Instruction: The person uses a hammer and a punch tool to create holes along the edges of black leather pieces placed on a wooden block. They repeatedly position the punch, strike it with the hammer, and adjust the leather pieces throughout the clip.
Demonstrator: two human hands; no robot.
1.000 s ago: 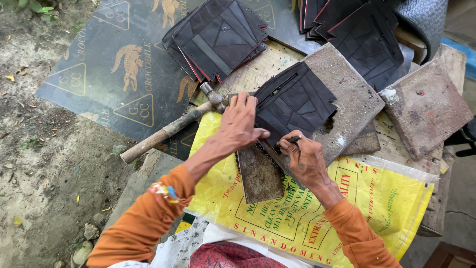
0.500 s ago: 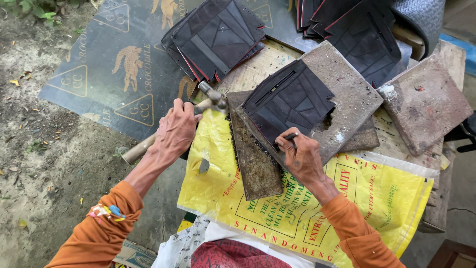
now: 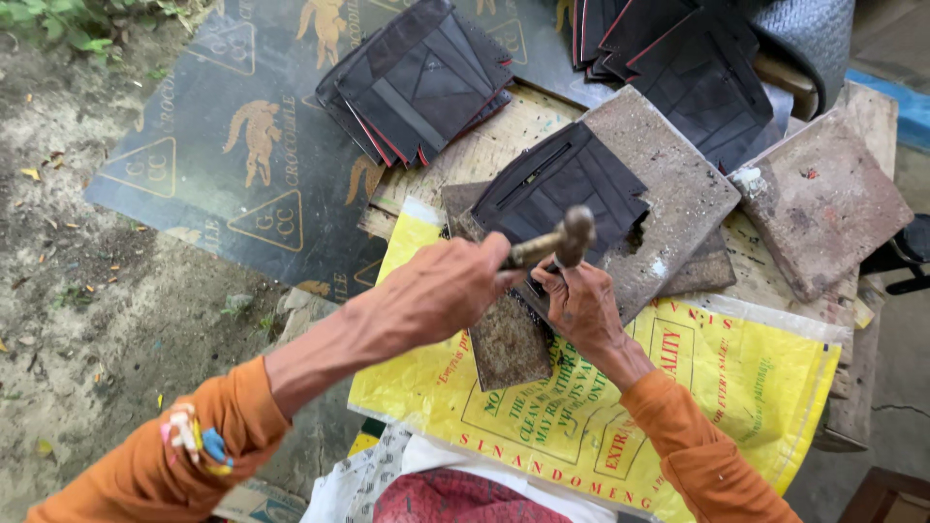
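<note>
My left hand (image 3: 441, 291) grips a hammer (image 3: 554, 242) by its handle, the metal head raised just above my right hand. My right hand (image 3: 579, 305) is closed at the near edge of a stack of black leather pieces (image 3: 557, 184), pinching something too small to make out. That stack lies on a rough stone slab (image 3: 678, 184), which rests on a rusty metal plate (image 3: 509, 339). Both arms wear orange sleeves.
More black leather pieces lie in piles at top centre (image 3: 417, 77) and top right (image 3: 678, 53). A yellow printed sack (image 3: 736, 378) covers the near work surface. Another stone block (image 3: 823, 199) sits right. A dark printed sheet (image 3: 232, 145) and bare soil (image 3: 77, 281) lie left.
My left hand left the leather stack, reached left to the hammer lying on the sheet, picked it up and brought it over my right hand. My right hand stayed put.
</note>
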